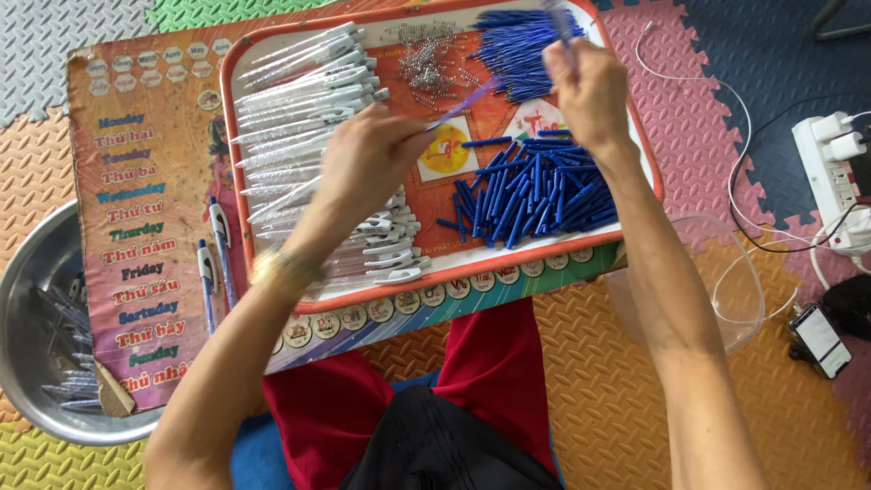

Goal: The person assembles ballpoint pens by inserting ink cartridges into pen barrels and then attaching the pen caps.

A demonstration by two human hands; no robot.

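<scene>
Held a thin blue pen refill [467,98] over the red tray [435,272].
Left hand [372,163] pinched it tight; right hand [590,91] closed on something blurry.

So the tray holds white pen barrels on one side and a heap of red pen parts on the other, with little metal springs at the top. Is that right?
Not quite. The head view shows the heaped pen parts are blue, not red. The rest holds: white pen barrels lie on the other side of the tray, and small metal springs sit near its top edge.
</scene>
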